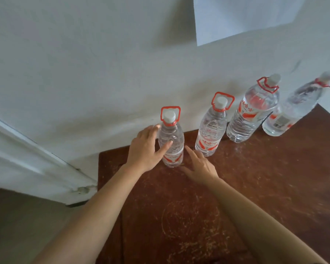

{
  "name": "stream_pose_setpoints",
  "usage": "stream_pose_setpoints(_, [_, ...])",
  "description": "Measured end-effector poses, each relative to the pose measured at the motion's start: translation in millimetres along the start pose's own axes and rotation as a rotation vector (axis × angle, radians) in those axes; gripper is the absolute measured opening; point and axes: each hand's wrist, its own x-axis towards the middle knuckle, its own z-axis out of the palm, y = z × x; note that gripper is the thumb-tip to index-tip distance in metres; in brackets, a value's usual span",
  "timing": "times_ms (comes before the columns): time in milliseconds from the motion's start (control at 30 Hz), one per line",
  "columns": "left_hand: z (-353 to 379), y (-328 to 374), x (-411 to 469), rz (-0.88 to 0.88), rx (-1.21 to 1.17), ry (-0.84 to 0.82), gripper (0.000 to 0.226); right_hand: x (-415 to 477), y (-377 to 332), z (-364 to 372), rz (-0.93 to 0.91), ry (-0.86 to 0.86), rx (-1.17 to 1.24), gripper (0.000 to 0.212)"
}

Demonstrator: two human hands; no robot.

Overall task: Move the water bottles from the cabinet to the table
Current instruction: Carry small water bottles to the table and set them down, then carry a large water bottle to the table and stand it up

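Several clear water bottles with white caps and red carry rings stand in a row on the scratched brown table (246,178) along the white wall. My left hand (145,147) rests against the left side of the leftmost bottle (172,143), with the thumb across its front and the fingers spread. My right hand (200,165) hovers open just right of that bottle's base, apart from it. The second bottle (211,130) stands to the right, then a third bottle (252,113) and a fourth bottle (291,109), which is blurred.
A white door or door frame (36,164) runs diagonally at the left, close to the table's left edge. A white sheet (246,18) hangs on the wall at the upper right. Grey floor (23,229) shows at the lower left.
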Motion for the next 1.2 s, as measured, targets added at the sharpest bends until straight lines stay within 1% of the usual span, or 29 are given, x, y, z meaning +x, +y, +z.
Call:
stream_pose_setpoints(67, [-8.3,-0.9,-13.7,-0.048,0.077,0.008,0.079,-14.1,-2.1,-13.7,-0.026,0.013,-0.105,0.081])
stream_pose_setpoints(200, [-28.7,0.1,-48.4,-0.170,0.212,0.092,0.073,-36.6,-19.3,-44.0,-0.125,0.124,-0.185,0.072])
stream_pose_setpoints(333, [-49.3,4.2,-97.6,-0.351,0.306,0.158,0.072,-52.0,-42.8,-60.8,-0.315,0.248,-0.245,0.066])
stream_pose_setpoints(400, [-53.9,10.2,-135.4,-0.464,0.333,0.207,0.069,-62.5,-55.1,-60.9,-0.464,0.322,-0.214,0.065])
stream_pose_setpoints(467, [-54.7,16.1,-182.4,-0.614,0.356,0.250,0.065,-77.0,-72.8,-49.4,-0.574,0.328,-0.170,0.066])
stream_pose_setpoints(533, [-53.9,25.8,-229.1,-0.741,0.358,0.265,0.063,-93.3,-89.0,-29.2,-0.650,0.251,-0.154,0.068])
stream_pose_setpoints(600, [-55.2,38.6,-282.5,-0.867,0.401,0.298,0.061,-116.0,-110.3,-3.2,-0.782,0.161,-0.145,0.068])
stream_pose_setpoints(633, [-60.3,45.2,-311.0,-0.942,0.399,0.276,0.060,-129.9,-125.1,10.3,-0.852,0.129,-0.140,0.067])
stream_pose_setpoints(667, [-64.0,53.3,-340.3,-0.980,0.431,0.312,0.061,-144.6,-140.3,21.8,-0.896,0.079,-0.133,0.067])
stream_pose_setpoints(700, [-66.7,59.6,-354.7,-1.025,0.441,0.294,0.061,-153.7,-148.3,26.9,-0.941,0.047,-0.132,0.066])
stream_pose_setpoints(733, [-84.0,73.3,-420.6,-1.153,0.516,0.361,0.062,-202.4,-185.2,50.3,-1.082,-0.026,-0.115,0.066])
stream_pose_setpoints(767, [-90.5,79.5,-436.7,-1.190,0.505,0.343,0.063,-214.0,-193.7,56.2,-1.115,-0.046,-0.121,0.066])
stream_pose_setpoints(800, [-97.3,84.8,-453.1,-1.205,0.504,0.366,0.064,-226.2,-203.8,60.2,-1.131,-0.050,-0.088,0.066])
stream_pose_setpoints(833, [-106.5,92.1,-478.5,-1.268,0.508,0.380,0.064,-248.2,-218.2,67.3,-1.188,-0.070,-0.060,0.066])
stream_pose_setpoints(867, [-118.7,108.6,-525.7,-1.368,0.550,0.434,0.063,-290.3,-238.7,82.3,-1.294,-0.094,-0.049,0.065])
stream_pose_setpoints(933, [-135.5,134.4,-592.5,-1.494,0.587,0.496,0.062,-357.0,-266.2,99.8,-1.413,-0.138,-0.032,0.063])
stream_pose_setpoints(967, [-140.8,146.9,-621.7,-1.526,0.626,0.528,0.062,-385.5,-278.6,107.6,-1.459,-0.186,-0.020,0.063])
stream_pose_setpoints(1000, [-144.2,159.3,-652.5,-1.559,0.632,0.560,0.062,-416.0,-288.3,117.6,-1.508,-0.177,0.005,0.063])
stream_pose_setpoints(1033, [-148.5,179.7,-698.2,-1.632,0.656,0.590,0.062,-464.6,-301.1,131.3,-1.579,-0.216,0.024,0.063])
stream_pose_setpoints(1067, [-150.8,191.6,-714.7,-1.674,0.634,0.578,0.062,-482.7,-306.1,142.3,-1.617,-0.208,0.045,0.063])
stream_pose_setpoints(1100, [-151.8,212.8,-762.6,-1.741,0.681,0.599,0.062,-533.9,-313.6,159.1,-1.676,-0.246,0.059,0.062])
stream_pose_setpoints(1133, [-153.5,231.9,-802.7,-1.806,0.680,0.619,0.062,-578.1,-318.3,175.5,-1.747,-0.269,0.073,0.062])
stream_pose_setpoints(1200, [-154.6,269.2,-875.0,-1.923,0.688,0.631,0.064,-662.1,-319.5,202.9,-1.827,-0.363,0.104,0.063])
